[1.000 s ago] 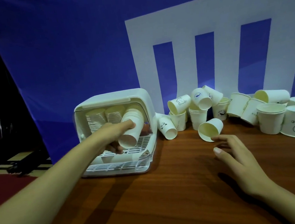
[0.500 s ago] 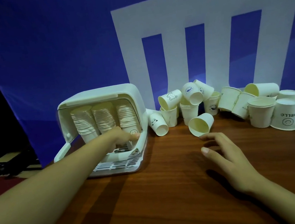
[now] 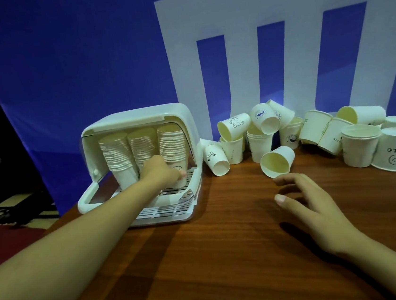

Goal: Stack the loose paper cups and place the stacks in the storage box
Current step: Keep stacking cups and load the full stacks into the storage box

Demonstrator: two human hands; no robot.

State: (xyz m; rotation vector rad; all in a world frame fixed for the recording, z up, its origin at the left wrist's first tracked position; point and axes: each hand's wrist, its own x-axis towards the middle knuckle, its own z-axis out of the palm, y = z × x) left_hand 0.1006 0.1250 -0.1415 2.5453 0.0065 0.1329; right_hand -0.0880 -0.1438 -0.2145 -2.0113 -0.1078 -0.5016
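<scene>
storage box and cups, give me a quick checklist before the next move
1. Storage box lid is up, front open: ok.
2. Three stacks upright inside; rightmost stack stands on the rack: ok.
3. Left hand clear of the box: not ok, it is at the rightmost stack's base.
4. Whether the left hand grips that stack: cannot tell.
5. Right hand free: ok, open above the table.
6. Loose cup on its side within the right hand's reach: ok, just beyond the fingertips.
</scene>
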